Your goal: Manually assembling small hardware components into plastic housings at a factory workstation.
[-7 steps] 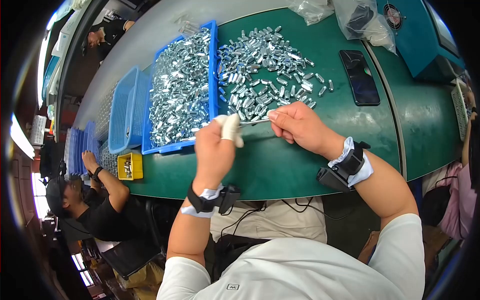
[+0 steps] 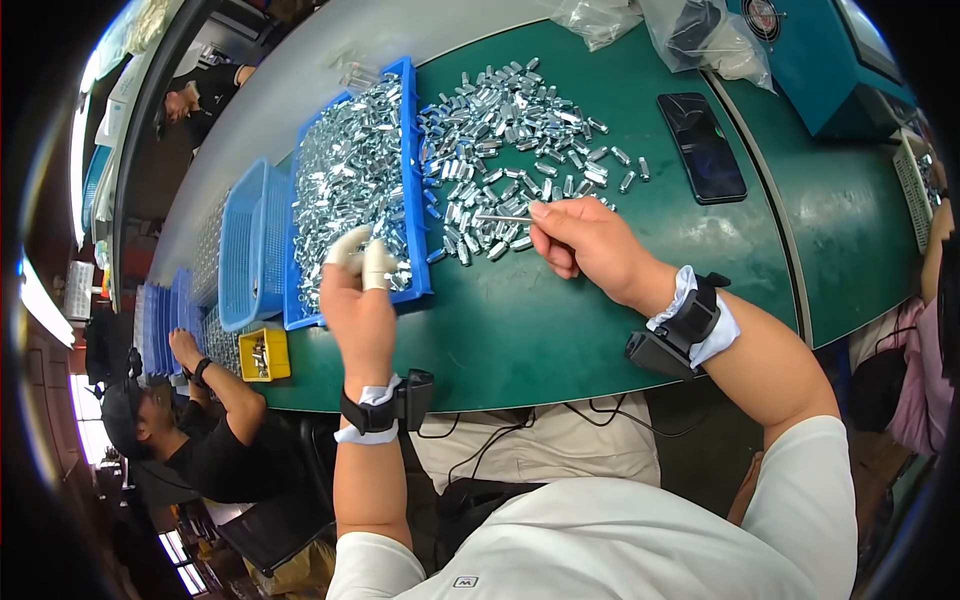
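By the front edge of the green tabletop (image 2: 500,335), the left hand (image 2: 358,315), in white finger covers, hangs over the near right corner of a blue rectangular plastic tray (image 2: 411,180). Its fingers are half curled; blur hides whether they grip any of the small silvery metal cylinders (image 2: 345,170) inside. The right hand (image 2: 597,243) pinches a slim silvery metal rod (image 2: 503,218) by one end, presumably leaving the other free. The rod points left toward the tray, its long axis roughly along the front edge. Beyond, loose cylinders (image 2: 500,130) spread outside the tray wall, which probably keeps both heaps apart.
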`<state>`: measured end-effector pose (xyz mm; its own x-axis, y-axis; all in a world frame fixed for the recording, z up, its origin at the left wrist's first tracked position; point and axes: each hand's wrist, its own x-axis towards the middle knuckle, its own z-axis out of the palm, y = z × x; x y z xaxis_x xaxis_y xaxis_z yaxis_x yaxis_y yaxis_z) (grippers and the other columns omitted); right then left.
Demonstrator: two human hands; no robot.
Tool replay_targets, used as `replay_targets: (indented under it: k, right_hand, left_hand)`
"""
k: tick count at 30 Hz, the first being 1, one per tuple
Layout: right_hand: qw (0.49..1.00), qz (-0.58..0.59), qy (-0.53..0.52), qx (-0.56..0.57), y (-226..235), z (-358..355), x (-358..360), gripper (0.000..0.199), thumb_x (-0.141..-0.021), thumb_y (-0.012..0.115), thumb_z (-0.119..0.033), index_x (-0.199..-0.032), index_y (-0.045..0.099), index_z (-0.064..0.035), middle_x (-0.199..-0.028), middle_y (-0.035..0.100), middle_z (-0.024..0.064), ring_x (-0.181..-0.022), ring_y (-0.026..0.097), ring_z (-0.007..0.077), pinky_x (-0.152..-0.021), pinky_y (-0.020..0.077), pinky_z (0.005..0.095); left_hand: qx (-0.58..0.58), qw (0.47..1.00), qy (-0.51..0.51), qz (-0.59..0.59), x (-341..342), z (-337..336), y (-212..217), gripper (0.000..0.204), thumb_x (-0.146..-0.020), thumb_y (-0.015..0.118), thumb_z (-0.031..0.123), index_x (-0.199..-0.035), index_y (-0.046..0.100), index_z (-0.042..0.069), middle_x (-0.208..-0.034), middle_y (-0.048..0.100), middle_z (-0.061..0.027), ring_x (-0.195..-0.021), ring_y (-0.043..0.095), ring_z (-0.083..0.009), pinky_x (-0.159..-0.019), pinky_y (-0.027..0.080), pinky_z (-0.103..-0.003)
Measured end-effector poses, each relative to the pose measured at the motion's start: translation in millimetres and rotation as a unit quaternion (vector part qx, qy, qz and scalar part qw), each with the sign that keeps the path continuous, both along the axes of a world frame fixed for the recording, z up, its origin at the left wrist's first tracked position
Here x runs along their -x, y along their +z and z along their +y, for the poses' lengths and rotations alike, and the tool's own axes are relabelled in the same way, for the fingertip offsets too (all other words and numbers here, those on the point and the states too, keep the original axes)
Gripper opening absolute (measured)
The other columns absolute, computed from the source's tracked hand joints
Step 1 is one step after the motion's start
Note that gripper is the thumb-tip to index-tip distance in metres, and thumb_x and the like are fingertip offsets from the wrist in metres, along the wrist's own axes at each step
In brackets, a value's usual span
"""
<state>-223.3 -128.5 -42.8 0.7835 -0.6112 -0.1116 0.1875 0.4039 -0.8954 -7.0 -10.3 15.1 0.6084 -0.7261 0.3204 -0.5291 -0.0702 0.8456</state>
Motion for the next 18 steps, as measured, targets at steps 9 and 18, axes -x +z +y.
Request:
replay_targets:
  k: [9,18]
  right_hand:
    - [1.000,-0.008,-0.004,-0.025,1,-4,0,0.039,-0.102,0.044,-0.033,-0.073,0.052,-0.0083,-0.057,0.042,-0.0029,-0.052,0.040,0.0079,-0.050,0.0317,0.0225]
    - [1.000,0.006,-0.005,-0.014,3,-2,-1,0.038,-0.101,0.045,-0.032,-0.072,0.052,-0.0076,-0.056,0.041,-0.0028,-0.052,0.039,0.0078,-0.050,0.0317,0.0224]
  left_hand:
    - [-0.178,0.959,-0.148,-0.161,39,-48,-23,0.016,-0.081,0.071,0.008,-0.092,0.067,-0.002,-0.071,0.063,-0.0114,-0.059,0.060,-0.0203,-0.057,0.047,-0.031]
    - [-0.137,0.972,-0.192,-0.023,29,-43,-22,0.016,-0.087,0.065,0.007,-0.102,0.065,0.001,-0.076,0.063,-0.0059,-0.066,0.058,-0.0166,-0.062,0.046,-0.030]
